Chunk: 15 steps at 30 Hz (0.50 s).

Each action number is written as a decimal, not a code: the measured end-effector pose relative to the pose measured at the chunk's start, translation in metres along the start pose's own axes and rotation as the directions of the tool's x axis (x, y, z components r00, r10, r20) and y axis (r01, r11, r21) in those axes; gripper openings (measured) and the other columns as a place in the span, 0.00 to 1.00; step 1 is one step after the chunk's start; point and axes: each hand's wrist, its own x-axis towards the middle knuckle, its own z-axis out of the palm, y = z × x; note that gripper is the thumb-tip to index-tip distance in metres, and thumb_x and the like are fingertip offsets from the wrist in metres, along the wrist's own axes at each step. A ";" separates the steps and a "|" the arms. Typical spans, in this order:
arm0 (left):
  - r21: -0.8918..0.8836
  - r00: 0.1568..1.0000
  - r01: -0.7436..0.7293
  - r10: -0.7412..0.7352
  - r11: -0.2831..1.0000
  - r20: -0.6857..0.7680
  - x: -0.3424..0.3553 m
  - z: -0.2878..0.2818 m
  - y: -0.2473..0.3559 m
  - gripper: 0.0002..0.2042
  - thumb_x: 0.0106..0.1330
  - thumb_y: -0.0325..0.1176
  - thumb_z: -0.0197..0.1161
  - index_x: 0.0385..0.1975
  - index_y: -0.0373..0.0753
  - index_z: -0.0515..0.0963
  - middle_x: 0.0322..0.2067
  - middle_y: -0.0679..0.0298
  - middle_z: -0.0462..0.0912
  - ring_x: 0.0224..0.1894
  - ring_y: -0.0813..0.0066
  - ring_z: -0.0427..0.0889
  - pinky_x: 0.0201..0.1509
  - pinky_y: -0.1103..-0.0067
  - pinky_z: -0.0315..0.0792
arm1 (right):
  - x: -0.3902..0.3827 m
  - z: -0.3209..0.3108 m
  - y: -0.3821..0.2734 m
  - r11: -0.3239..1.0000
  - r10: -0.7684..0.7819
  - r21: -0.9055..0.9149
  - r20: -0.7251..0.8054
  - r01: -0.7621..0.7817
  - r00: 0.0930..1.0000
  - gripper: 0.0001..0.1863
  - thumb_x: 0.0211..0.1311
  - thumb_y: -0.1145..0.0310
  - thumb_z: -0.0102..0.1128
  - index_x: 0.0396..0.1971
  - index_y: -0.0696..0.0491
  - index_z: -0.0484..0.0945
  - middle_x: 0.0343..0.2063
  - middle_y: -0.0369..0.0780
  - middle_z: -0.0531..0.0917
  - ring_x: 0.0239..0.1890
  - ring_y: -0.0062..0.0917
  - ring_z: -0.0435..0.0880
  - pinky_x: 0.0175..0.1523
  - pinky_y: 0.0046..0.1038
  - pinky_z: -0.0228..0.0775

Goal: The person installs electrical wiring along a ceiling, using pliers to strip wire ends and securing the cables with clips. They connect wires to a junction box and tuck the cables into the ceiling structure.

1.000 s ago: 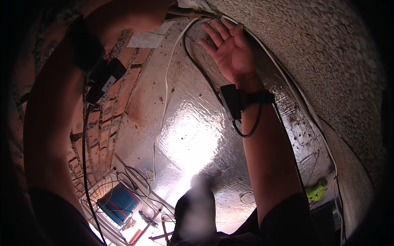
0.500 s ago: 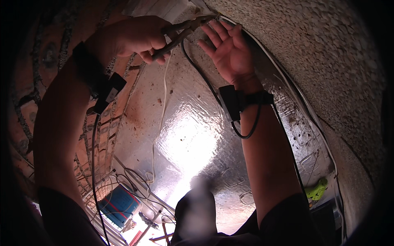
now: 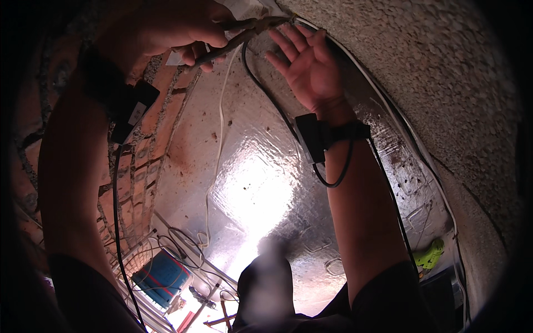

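My left hand (image 3: pixel 189 33) is closed on the handles of a pair of dark pliers (image 3: pixel 237 42) near the top of the view. The handles are spread, and the jaws meet the end of a cable (image 3: pixel 308 25) at the wall's upper edge. Beside the jaws my right hand (image 3: pixel 308 72) is raised, palm in view, fingers stretched and apart. Its fingertips are close to the cable; whether they touch it I cannot tell. Both wrists carry black strapped devices with leads.
A brick wall (image 3: pixel 133 172) stands on the left and a pebbled wall (image 3: pixel 438 83) on the right. Thin cables hang between them. Lower left is a blue bucket (image 3: pixel 161 280) among tangled wires; a bright green object (image 3: pixel 429 255) lies lower right. Light glares off the shiny surface (image 3: pixel 258 194).
My left hand has moved up and slightly left with the pliers, whose handles look wider apart. My right hand has hardly moved.
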 end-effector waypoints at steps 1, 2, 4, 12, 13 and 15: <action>0.036 1.000 -0.016 0.017 0.999 -0.026 -0.001 0.000 0.002 0.22 0.62 0.33 0.57 0.55 0.31 0.70 0.29 0.58 0.85 0.33 0.75 0.87 0.25 0.86 0.74 | 0.000 -0.001 0.000 1.000 0.001 0.003 0.001 -0.001 1.000 0.27 0.70 0.44 0.46 0.56 0.50 0.68 0.62 0.41 0.70 0.70 0.40 0.60 0.71 0.55 0.49; -0.027 0.995 -0.087 0.085 0.996 -0.055 0.004 0.001 -0.011 0.26 0.61 0.34 0.61 0.58 0.31 0.67 0.27 0.60 0.84 0.29 0.77 0.86 0.26 0.85 0.73 | 0.000 -0.002 0.000 1.000 0.001 0.005 0.002 -0.001 1.000 0.27 0.70 0.44 0.47 0.56 0.50 0.68 0.62 0.41 0.70 0.70 0.40 0.60 0.71 0.55 0.49; -0.002 0.982 -0.185 0.185 0.983 -0.036 0.002 0.000 -0.018 0.28 0.60 0.34 0.64 0.59 0.31 0.66 0.27 0.61 0.83 0.27 0.77 0.84 0.28 0.84 0.74 | 0.000 0.001 0.000 1.000 0.010 -0.007 0.022 -0.010 1.000 0.29 0.70 0.44 0.46 0.58 0.51 0.65 0.63 0.42 0.67 0.70 0.40 0.59 0.71 0.54 0.48; 0.449 0.947 -0.041 0.179 0.893 -0.268 -0.007 0.014 0.003 0.24 0.53 0.31 0.68 0.49 0.33 0.69 0.34 0.47 0.80 0.36 0.55 0.82 0.39 0.67 0.74 | 0.000 0.001 0.000 1.000 0.022 -0.023 0.022 -0.021 1.000 0.33 0.71 0.44 0.44 0.63 0.54 0.56 0.67 0.44 0.62 0.70 0.39 0.59 0.71 0.51 0.47; 0.504 0.941 -0.016 0.183 0.863 -0.283 -0.010 0.016 0.010 0.23 0.52 0.30 0.68 0.48 0.33 0.69 0.35 0.45 0.79 0.38 0.51 0.82 0.39 0.64 0.74 | 0.000 0.002 0.000 1.000 0.019 -0.022 0.022 -0.018 1.000 0.33 0.71 0.44 0.44 0.64 0.54 0.56 0.67 0.44 0.62 0.71 0.39 0.58 0.72 0.51 0.47; 0.648 0.897 -0.057 0.324 0.760 -0.301 -0.023 0.025 0.018 0.28 0.50 0.31 0.70 0.51 0.32 0.66 0.37 0.46 0.78 0.37 0.50 0.81 0.39 0.63 0.74 | 0.000 0.003 -0.001 1.000 0.017 -0.022 0.023 -0.017 1.000 0.33 0.71 0.44 0.43 0.64 0.54 0.56 0.67 0.44 0.62 0.71 0.39 0.58 0.72 0.51 0.46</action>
